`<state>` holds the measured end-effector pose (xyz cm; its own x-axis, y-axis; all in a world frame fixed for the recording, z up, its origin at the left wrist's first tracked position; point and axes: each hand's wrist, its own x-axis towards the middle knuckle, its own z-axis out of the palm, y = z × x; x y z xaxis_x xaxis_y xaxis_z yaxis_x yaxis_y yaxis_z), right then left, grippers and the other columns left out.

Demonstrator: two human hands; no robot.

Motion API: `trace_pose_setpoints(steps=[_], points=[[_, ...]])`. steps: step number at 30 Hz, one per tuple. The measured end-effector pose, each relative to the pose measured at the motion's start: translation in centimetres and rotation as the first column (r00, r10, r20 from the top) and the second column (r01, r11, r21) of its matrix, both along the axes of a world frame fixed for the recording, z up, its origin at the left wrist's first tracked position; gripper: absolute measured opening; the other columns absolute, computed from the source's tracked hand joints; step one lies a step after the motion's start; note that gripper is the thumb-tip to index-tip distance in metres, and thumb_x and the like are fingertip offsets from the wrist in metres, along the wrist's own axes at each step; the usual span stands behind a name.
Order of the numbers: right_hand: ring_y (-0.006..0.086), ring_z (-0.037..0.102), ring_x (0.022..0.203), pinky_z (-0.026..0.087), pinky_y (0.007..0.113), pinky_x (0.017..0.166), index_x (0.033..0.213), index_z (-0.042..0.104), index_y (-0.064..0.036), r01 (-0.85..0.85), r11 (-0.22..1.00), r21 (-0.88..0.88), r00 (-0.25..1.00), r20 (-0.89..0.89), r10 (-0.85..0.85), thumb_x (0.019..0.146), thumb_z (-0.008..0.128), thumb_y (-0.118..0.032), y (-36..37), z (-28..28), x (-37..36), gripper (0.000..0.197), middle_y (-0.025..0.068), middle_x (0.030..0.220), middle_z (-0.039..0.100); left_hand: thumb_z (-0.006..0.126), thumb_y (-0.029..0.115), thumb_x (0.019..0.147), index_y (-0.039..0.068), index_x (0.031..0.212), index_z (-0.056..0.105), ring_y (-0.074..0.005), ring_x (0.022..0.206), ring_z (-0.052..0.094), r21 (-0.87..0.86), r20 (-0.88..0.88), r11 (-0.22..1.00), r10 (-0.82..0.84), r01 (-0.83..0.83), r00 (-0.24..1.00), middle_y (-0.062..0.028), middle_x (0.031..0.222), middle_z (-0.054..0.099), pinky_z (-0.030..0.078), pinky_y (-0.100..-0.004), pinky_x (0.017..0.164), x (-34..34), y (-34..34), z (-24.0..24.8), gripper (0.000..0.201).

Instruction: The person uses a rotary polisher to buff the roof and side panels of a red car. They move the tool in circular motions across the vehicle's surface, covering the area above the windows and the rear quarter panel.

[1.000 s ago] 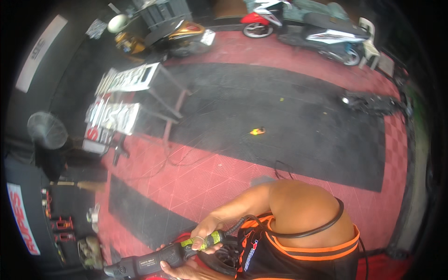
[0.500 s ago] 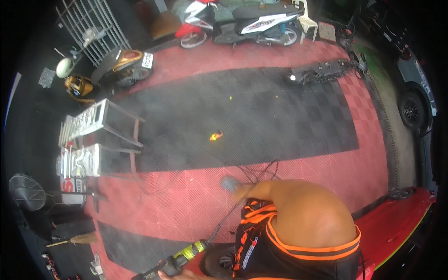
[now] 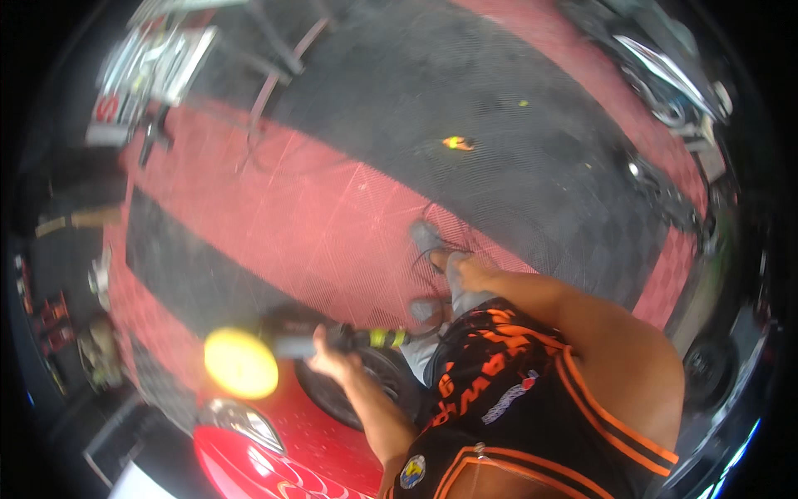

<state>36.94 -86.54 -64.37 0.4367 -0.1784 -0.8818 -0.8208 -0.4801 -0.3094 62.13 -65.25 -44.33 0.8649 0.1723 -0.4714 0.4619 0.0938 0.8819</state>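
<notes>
A polishing tool (image 3: 332, 341) with a round yellow foam pad (image 3: 241, 363) and a green-yellow band on its handle hangs over a red vehicle body (image 3: 274, 466). My left hand (image 3: 327, 358) grips the tool's dark body just behind the pad. My right arm (image 3: 565, 324) reaches down from the right toward the tool's rear end. Its hand is blurred, near a grey shape (image 3: 453, 287) and a black cable (image 3: 432, 266), so I cannot tell what it holds.
A black tyre (image 3: 349, 395) and a headlight (image 3: 241, 420) belong to the red vehicle. The floor has red (image 3: 316, 224) and black (image 3: 465, 83) tiles. A metal rack (image 3: 158, 58) stands far left, a small orange item (image 3: 457, 143) lies on the floor, and parked scooters (image 3: 665, 75) stand at the right.
The view has swung round, so the rack and scooters sit elsewhere in the picture. The tool is now held higher, and its yellow pad shows where before only the handle was seen.
</notes>
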Motion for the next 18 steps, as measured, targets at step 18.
trace_pose_setpoints(steps=[18], points=[[0.0445, 0.043, 0.150, 0.047, 0.057, 0.117, 0.166, 0.034, -0.0131, -0.035, 0.965, -0.260, 0.999, -0.048, 0.024, 0.096, 0.071, -0.049, 0.8, -5.0, 1.3, 0.087, 0.0196, 0.170, 0.036, 0.083, 0.005, 0.075, -0.003, 0.110, 0.065, -0.0237, 0.066, 0.067, 0.133, -0.347, 0.991, 0.058, -0.012, 0.936, -0.0102, 0.085, 0.069, 0.060, -0.0377, 0.062, 2.8, 4.0, -53.1, 0.040]])
